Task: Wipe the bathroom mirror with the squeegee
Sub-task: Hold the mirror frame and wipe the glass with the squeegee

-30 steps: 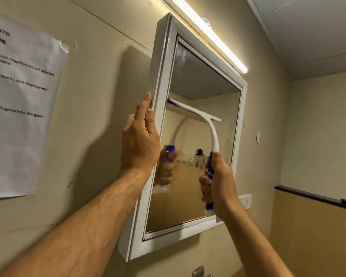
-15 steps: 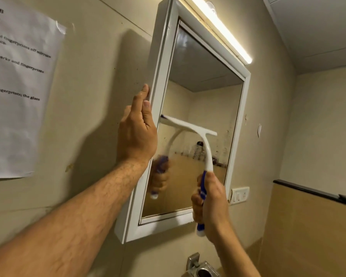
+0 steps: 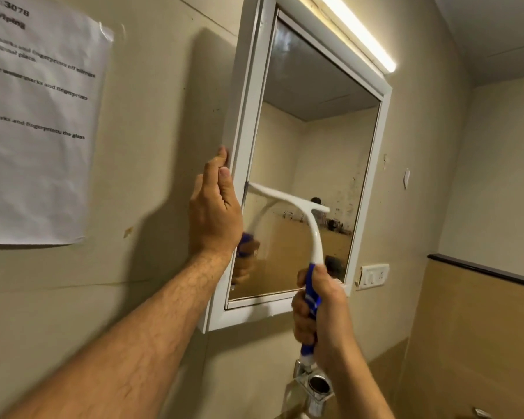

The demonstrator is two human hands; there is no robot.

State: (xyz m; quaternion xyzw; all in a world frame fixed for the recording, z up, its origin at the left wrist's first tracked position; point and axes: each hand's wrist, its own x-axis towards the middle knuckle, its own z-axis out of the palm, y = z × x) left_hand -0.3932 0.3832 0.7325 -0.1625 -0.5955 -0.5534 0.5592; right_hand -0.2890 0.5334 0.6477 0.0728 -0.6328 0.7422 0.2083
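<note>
A white-framed mirror (image 3: 312, 137) hangs on the beige wall, seen at a steep angle. My left hand (image 3: 214, 213) grips the frame's left edge about halfway up, fingers behind it and thumb along the front. My right hand (image 3: 321, 316) is closed around the blue handle of a white squeegee (image 3: 309, 225). Its blade lies across the lower part of the glass, slanting down from the left edge to the right. The glass reflects the squeegee and my right hand.
A printed paper sheet (image 3: 37, 122) is taped to the wall at left. A lit tube light (image 3: 357, 34) runs above the mirror. A switch plate (image 3: 374, 275) sits right of the frame, a chrome tap (image 3: 315, 385) below it, and a dark-topped partition (image 3: 481, 270) at right.
The squeegee blade has slid down the glass from the upper-middle to the lower part, with my right hand dropping below the frame's bottom edge. My left hand stays on the frame.
</note>
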